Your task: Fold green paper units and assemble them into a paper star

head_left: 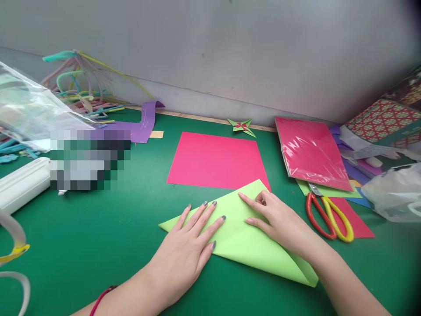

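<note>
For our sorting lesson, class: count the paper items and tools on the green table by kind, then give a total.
Loose flat pink paper sheet: 1
Folded light green paper sheet, under the left hand and right hand: 1
Plastic-wrapped pack of pink paper: 1
Small green-and-red folded paper star: 1
Red-and-yellow-handled scissors: 1
Total: 5
</note>
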Action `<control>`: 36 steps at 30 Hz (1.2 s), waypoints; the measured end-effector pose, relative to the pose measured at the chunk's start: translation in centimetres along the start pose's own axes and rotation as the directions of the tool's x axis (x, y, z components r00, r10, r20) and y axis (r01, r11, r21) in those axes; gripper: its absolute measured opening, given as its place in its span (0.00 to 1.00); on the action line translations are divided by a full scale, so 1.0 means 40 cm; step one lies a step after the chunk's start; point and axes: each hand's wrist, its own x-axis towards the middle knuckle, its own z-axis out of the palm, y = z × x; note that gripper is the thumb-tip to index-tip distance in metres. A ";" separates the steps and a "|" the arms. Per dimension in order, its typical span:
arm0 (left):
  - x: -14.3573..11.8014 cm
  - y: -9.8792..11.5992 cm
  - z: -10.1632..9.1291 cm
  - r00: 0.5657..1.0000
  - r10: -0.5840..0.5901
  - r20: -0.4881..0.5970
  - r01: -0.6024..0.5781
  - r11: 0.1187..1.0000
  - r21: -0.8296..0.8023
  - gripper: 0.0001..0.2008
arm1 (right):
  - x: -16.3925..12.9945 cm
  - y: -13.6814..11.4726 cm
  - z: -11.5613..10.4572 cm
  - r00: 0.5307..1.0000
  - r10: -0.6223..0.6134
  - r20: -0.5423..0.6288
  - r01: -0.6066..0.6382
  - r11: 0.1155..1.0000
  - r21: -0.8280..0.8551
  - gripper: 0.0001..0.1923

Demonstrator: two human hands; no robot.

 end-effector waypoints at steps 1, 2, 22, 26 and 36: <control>-0.001 0.001 0.000 1.000 -0.010 0.002 0.010 1.000 0.000 0.23 | 0.000 0.001 0.002 1.000 -0.001 -0.003 0.001 1.000 -0.004 0.28; -0.002 0.002 0.001 1.000 -0.022 0.004 0.022 1.000 0.004 0.23 | 0.000 0.003 0.003 1.000 -0.003 -0.005 0.003 1.000 -0.008 0.28; -0.011 0.034 -0.015 0.996 -0.090 -0.030 0.091 0.996 0.028 0.27 | -0.003 -0.001 0.003 0.997 0.080 -0.016 -0.077 0.988 0.134 0.27; -0.015 0.046 -0.003 0.991 -0.132 0.003 0.132 0.991 0.004 0.29 | -0.012 -0.005 -0.007 0.951 0.308 0.010 -0.287 0.875 0.391 0.23; -0.011 0.024 -0.042 0.993 -0.025 -0.115 0.016 0.997 -0.077 0.44 | -0.049 -0.055 -0.090 0.951 0.229 0.207 -0.307 0.749 0.587 0.16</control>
